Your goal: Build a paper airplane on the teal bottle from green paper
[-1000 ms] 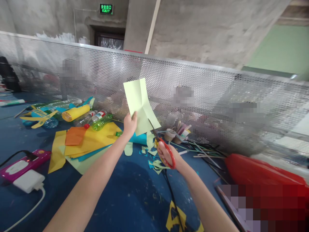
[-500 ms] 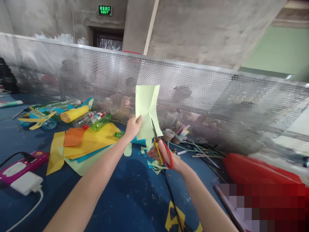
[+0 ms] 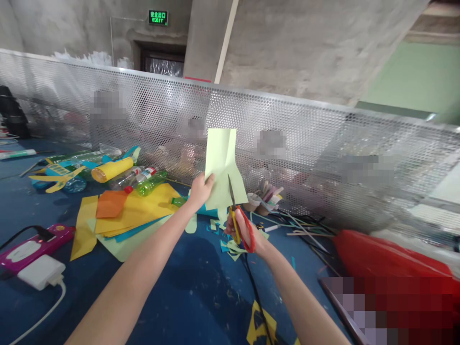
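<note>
I'm logging: creased pale-green paper sheet (image 3: 219, 155), twelve o'clock, left hand (image 3: 201, 189) pinching its edge, likely bracing it. Red-and-yellow-handled metal scissors (image 3: 234, 208), five o'clock, right hand (image 3: 242, 228) curling fingers round them, seemingly for control.

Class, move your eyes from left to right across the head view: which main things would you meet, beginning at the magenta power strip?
Magenta power strip → orange paper → bright green bottle → left hand → pale green sheet → scissors → red plastic.
</note>
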### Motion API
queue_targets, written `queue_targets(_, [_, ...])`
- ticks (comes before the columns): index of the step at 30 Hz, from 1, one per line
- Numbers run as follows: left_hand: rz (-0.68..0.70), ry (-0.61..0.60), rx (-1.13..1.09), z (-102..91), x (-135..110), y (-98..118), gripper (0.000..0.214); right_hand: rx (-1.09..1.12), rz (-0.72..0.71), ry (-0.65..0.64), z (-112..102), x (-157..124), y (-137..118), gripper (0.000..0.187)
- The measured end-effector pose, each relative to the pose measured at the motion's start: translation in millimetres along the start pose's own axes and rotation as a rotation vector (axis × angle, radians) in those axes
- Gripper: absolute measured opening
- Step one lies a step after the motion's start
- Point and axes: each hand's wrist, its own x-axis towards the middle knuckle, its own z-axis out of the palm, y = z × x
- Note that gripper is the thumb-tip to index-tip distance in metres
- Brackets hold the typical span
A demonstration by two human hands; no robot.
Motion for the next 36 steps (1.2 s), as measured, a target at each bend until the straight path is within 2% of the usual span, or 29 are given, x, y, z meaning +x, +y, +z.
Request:
queue_targets(4, [-0.012,-0.004,0.040,-0.6,0.9,-0.8,0.023,-0.065,-0.044,-0.007,-2.4,0.7,2.8,0.062])
queue_targets(15, [-0.023,-0.006,0.069,-0.7,0.4,2.3,0.023,0.038,0.052,-0.001,-0.3,1.9,3.5,0.062])
queue_targets(25, [-0.017,-0.022,0.075,-2.7,0.2,3.7,0.025,0.018,0.030,0.010,0.2,0.3,4.1,0.062])
queue_targets(29, [-0.025,-0.025,0.070,-2.7,-0.1,3.8,0.025,0.039,0.010,0.039,2.0,2.3,7.2,0.062])
queue_targets(36, [-0.032,-0.020,0.038,-3.7,-0.3,5.6,0.026,0.005,0.069,0.086,2.7,5.1,12.8,0.059])
